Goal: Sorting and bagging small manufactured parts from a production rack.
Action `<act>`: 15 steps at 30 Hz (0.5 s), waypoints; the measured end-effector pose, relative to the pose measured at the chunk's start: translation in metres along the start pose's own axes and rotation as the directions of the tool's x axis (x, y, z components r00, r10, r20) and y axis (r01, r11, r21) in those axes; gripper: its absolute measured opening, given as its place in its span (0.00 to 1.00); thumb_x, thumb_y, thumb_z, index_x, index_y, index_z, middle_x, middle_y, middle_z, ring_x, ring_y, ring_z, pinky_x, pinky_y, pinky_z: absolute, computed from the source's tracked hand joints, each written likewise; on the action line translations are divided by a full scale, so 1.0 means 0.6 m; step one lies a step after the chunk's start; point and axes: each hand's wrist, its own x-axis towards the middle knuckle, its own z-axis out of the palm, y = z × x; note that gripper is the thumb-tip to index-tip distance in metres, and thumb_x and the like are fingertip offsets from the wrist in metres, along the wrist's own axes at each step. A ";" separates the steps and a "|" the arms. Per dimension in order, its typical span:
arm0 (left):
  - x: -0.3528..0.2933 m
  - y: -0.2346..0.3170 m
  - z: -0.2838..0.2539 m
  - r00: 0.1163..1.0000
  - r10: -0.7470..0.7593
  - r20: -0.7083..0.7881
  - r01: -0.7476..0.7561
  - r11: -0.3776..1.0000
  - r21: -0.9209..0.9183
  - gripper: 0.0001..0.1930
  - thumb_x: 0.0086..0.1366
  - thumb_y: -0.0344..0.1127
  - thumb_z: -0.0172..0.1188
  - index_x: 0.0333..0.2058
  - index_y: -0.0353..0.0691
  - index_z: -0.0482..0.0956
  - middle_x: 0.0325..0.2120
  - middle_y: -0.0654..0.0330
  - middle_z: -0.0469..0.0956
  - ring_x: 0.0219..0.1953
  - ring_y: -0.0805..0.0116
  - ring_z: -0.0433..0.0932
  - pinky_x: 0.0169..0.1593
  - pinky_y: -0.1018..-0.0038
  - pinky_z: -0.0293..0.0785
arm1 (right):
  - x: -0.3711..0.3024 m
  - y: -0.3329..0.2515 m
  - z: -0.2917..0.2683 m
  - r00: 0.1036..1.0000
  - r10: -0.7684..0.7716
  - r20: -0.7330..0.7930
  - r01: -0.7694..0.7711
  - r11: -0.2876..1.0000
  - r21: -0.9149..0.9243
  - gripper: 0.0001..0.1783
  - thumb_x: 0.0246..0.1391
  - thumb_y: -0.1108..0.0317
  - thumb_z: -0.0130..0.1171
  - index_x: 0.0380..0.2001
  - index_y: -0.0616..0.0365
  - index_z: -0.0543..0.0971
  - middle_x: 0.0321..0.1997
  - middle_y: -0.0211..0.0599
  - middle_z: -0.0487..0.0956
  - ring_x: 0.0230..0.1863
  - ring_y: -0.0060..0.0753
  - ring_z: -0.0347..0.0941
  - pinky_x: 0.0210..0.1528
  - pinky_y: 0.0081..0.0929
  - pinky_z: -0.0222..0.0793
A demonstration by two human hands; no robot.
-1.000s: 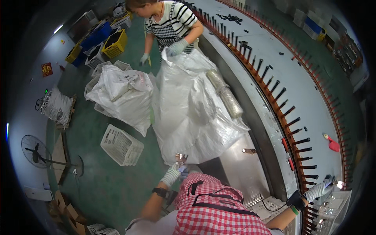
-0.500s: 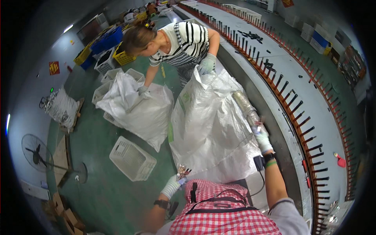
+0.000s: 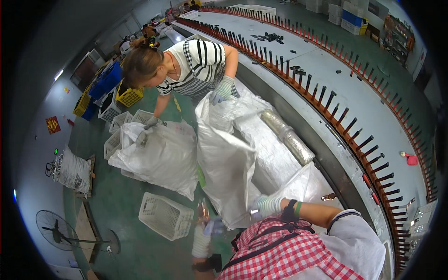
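My left hand (image 3: 205,233), in a striped glove and smeared by motion, is closed around shiny coppery metal pieces (image 3: 203,210) whose exact kind I cannot make out. My gloved right hand (image 3: 267,205) is closed at the near edge of a large white woven sack (image 3: 223,168); its fingertips are partly hidden, with a bright glint beside them. The sack's mouth gapes toward me. Two silvery wrapped rolls (image 3: 287,135) lie end to end on its right part. A small coppery piece (image 3: 328,197) rests on the bench to the right of my hand.
Across from me, a person (image 3: 198,60) in gloves grips the sack's far rim and touches a second full white sack (image 3: 163,156). A white plastic crate (image 3: 165,217) stands on the green floor, left of a pedestal fan's base. Along the right runs a rack with upright black-tipped pegs (image 3: 331,100).
My right hand has left the wrapped rolls and come back to the sack's near edge. The sack's mouth has opened up. My left hand has shifted slightly, still with the metal pieces. The view has turned.
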 end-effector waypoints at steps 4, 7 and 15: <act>0.149 0.072 0.139 0.892 0.002 0.451 -0.124 0.962 0.242 0.16 0.60 0.38 0.48 0.43 0.36 0.69 0.33 0.56 0.74 0.32 0.73 0.74 0.33 0.80 0.70 | -0.011 0.018 -0.032 0.966 0.006 0.260 -0.044 0.989 0.140 0.17 0.46 0.60 0.50 0.38 0.57 0.74 0.37 0.45 0.75 0.41 0.47 0.70 0.42 0.34 0.64; 0.250 0.042 0.272 0.725 0.123 0.677 -0.319 0.932 0.173 0.15 0.59 0.37 0.49 0.42 0.35 0.70 0.33 0.56 0.74 0.33 0.71 0.74 0.36 0.76 0.69 | -0.014 0.075 0.009 0.964 -0.120 0.238 0.081 0.983 0.166 0.17 0.48 0.60 0.48 0.38 0.58 0.74 0.38 0.46 0.75 0.39 0.48 0.70 0.42 0.33 0.64; 0.438 -0.138 0.303 0.819 -0.256 0.513 -0.511 0.079 0.856 0.19 0.54 0.45 0.46 0.41 0.42 0.72 0.40 0.48 0.72 0.42 0.50 0.71 0.45 0.61 0.66 | -0.062 0.083 0.036 0.971 -0.145 0.189 -0.023 0.733 0.680 0.16 0.53 0.61 0.48 0.36 0.64 0.72 0.30 0.27 0.73 0.33 0.21 0.62 0.40 0.25 0.61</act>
